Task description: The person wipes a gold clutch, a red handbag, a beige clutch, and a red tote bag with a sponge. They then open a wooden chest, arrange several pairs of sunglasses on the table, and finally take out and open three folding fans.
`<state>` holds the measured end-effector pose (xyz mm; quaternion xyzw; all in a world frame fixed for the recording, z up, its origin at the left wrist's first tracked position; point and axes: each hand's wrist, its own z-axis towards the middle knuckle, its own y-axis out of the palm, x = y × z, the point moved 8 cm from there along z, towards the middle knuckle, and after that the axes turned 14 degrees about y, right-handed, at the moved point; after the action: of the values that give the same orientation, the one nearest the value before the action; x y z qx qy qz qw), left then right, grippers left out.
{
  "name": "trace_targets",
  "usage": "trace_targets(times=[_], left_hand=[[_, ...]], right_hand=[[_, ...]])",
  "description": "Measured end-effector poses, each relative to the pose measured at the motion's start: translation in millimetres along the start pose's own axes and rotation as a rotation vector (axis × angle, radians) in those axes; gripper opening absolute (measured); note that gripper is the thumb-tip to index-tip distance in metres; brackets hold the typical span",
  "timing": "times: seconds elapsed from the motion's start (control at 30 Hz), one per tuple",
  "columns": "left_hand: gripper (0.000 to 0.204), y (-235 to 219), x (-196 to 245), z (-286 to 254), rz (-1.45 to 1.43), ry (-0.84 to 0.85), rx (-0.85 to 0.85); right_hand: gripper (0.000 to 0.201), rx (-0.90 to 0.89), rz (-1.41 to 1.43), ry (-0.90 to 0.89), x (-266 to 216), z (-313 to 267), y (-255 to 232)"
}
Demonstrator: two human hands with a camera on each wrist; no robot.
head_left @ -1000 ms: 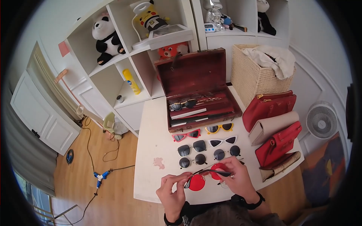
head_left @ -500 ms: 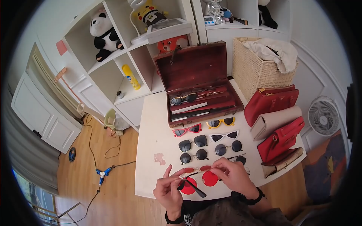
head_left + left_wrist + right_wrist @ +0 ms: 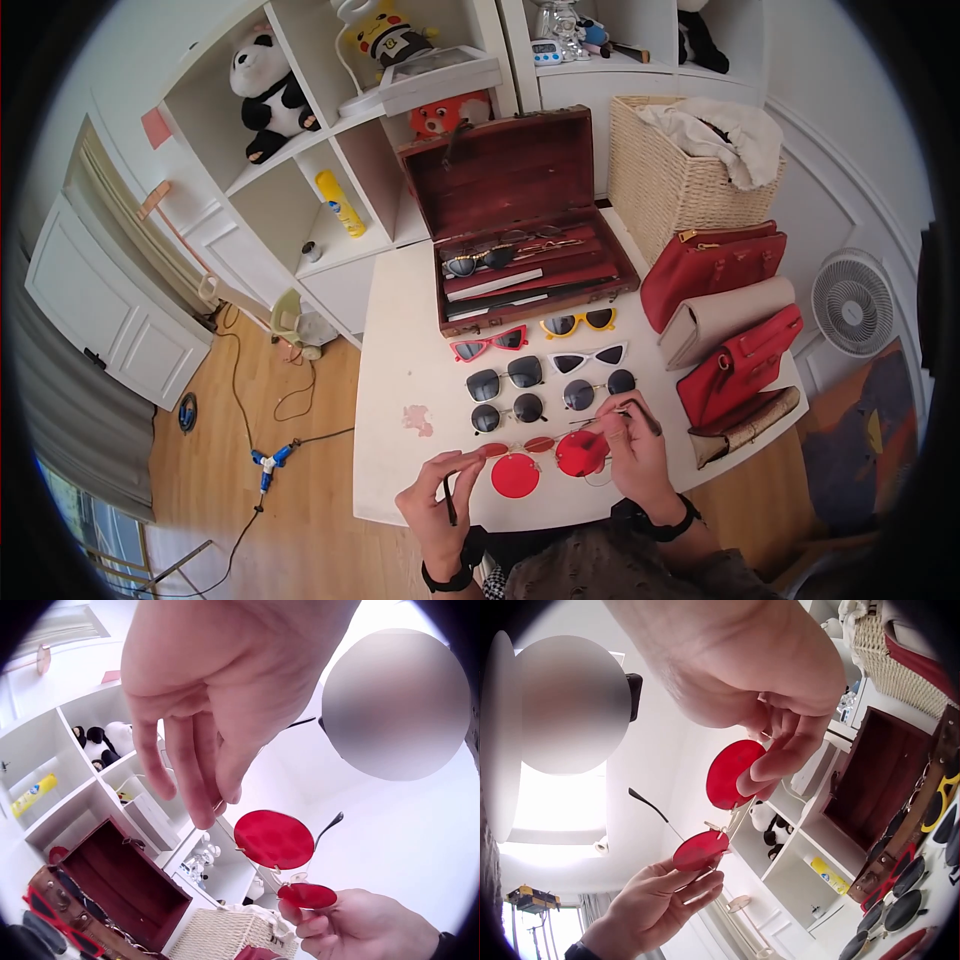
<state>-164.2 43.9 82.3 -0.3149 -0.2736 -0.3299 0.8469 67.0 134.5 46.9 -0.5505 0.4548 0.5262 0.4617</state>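
Note:
Both hands hold a pair of round red-lensed sunglasses (image 3: 515, 475) over the near part of the white table (image 3: 385, 480). At the left end of the frame, the left hand (image 3: 440, 500) pinches it between thumb and fingertips, with a black temple tip pointing down beside the palm. My right hand (image 3: 637, 455) grips the other end near the right lens (image 3: 307, 895), its fingers curled; a dark temple tip shows above it. Just beyond lie two pairs of round dark sunglasses (image 3: 508, 411) (image 3: 600, 388). A thin clear-lensed rim shows under the right hand, mostly hidden.
Square dark sunglasses (image 3: 505, 378), white (image 3: 590, 358), red (image 3: 489, 344) and yellow sunglasses (image 3: 580, 321) lie farther back. Behind them stands an open brown case (image 3: 500, 190) holding more glasses. Handbags (image 3: 715, 275) line the right side, near a wicker basket (image 3: 680, 180).
The temples, earlier crossing in front of the lenses, now stand out toward the sides. My right hand has shifted to the right end of the red sunglasses; the left hand has moved slightly left.

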Motion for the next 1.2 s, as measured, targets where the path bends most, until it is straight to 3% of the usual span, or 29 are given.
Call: trace_targets(times=[0.13,0.47,0.57,0.7,0.8,0.87,0.9,0.97,1.03,1.13,1.2], left_hand=[[0.009,3.0,-7.4,-2.7,-0.094,-0.085,0.041],[0.015,7.5,-4.4,0.7,-0.017,-0.080,-0.052],[0.021,13.8,-2.3,3.3,0.019,-0.011,-0.160],[0.021,29.2,-10.4,-5.3,0.077,-0.069,-0.348],[0.032,41.1,-2.1,-6.1,0.137,0.018,-0.452],[0.047,49.7,3.7,-8.7,0.117,0.032,-0.534],[0.057,53.5,0.8,-14.5,0.080,-0.016,-0.600],[0.057,56.9,-2.6,-18.3,0.094,-0.018,-0.617],[0.056,59.8,-7.7,-22.7,0.109,-0.017,-0.636],[0.058,59.7,-19.4,-30.2,0.023,-0.166,-0.652],[0.051,56.5,-24.8,-33.9,-0.064,-0.321,-0.622]], right_hand=[[0.013,-0.069,0.107,0.069,0.5,0.3,0.4],[0.017,-0.112,0.107,0.141,18.9,8.1,2.3],[0.019,-0.113,0.139,0.203,20.3,8.0,2.3],[0.018,-0.059,0.064,0.170,22.8,8.4,0.0],[0.018,0.000,-0.017,0.147,18.2,4.5,1.6],[0.019,0.043,-0.245,0.059,0.3,-2.3,9.6],[0.019,0.040,-0.247,0.060,-0.8,-4.0,15.2],[0.019,-0.013,-0.356,-0.110,-12.5,-12.7,34.7],[0.019,-0.043,-0.383,-0.126,-13.7,-15.8,47.8],[0.020,-0.118,-0.401,-0.132,-12.2,-19.0,59.5],[0.022,-0.280,-0.263,-0.076,-9.7,-21.9,68.3]])
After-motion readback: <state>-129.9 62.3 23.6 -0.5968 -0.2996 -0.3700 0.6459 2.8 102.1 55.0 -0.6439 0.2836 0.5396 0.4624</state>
